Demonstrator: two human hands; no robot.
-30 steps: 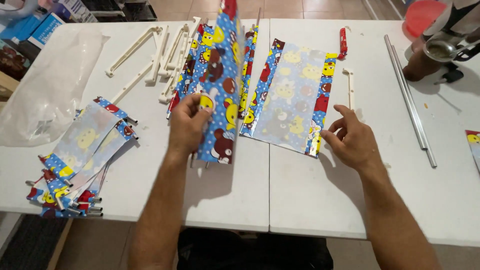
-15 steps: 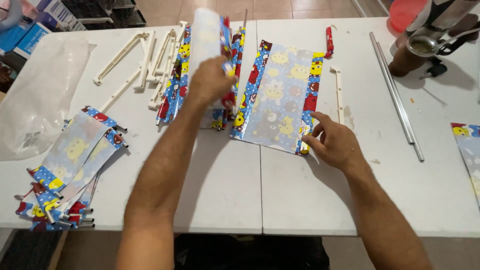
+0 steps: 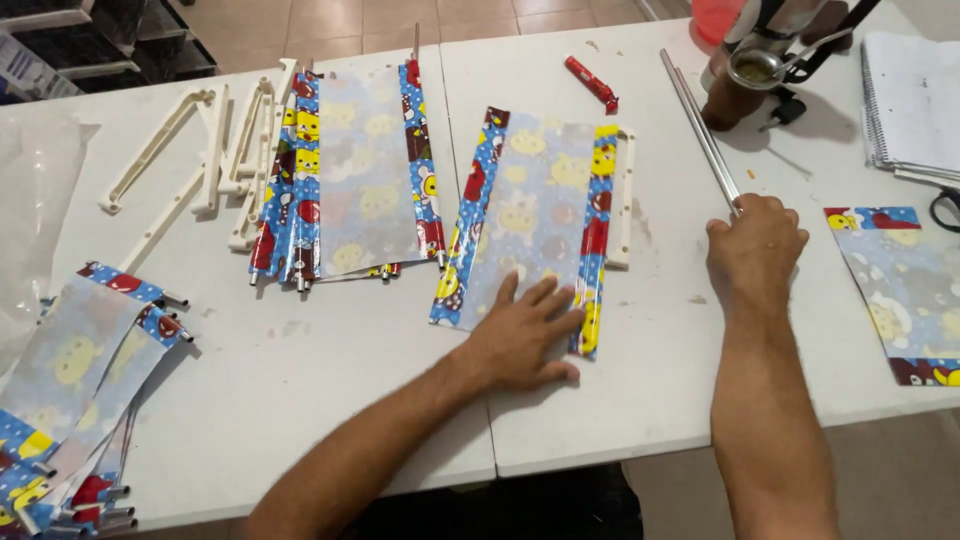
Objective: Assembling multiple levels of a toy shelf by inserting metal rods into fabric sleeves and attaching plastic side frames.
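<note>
Left hand (image 3: 525, 335) lies flat, fingers (image 3: 545, 300) spread, pressing the near end of a printed sheet (image 3: 530, 215) onto the tabletop (image 3: 330, 370). Sheet is face down, pale back up, with cartoon-print strips folded along both long edges. A white plastic bar (image 3: 625, 195) lies along its edge on the side away from the left thumb, touching or nearly so.

Right hand (image 3: 755, 245) is curled, fingers closed around the near end of the metal rods (image 3: 695, 125), which run away from the knuckles toward a brown cup (image 3: 740, 85). Can't tell whether it grips one rod or two.

Progress, my read:
- Done: a stack of sheets with rods (image 3: 345, 180) in their edges sits beyond the left fingers; a second fanned pile (image 3: 80, 390) lies far out past the left forearm.
- In hand: this sheet shows no rod ends yet.
- Left: one more flat sheet (image 3: 900, 290) waits outside the right hand; loose white plastic frames (image 3: 215, 150) lie beyond the finished stack.

Also around: red tube (image 3: 590, 83) beyond the sheet, notebook (image 3: 915, 95) at the far right corner, clear plastic bag (image 3: 35, 220) at the far left.
</note>
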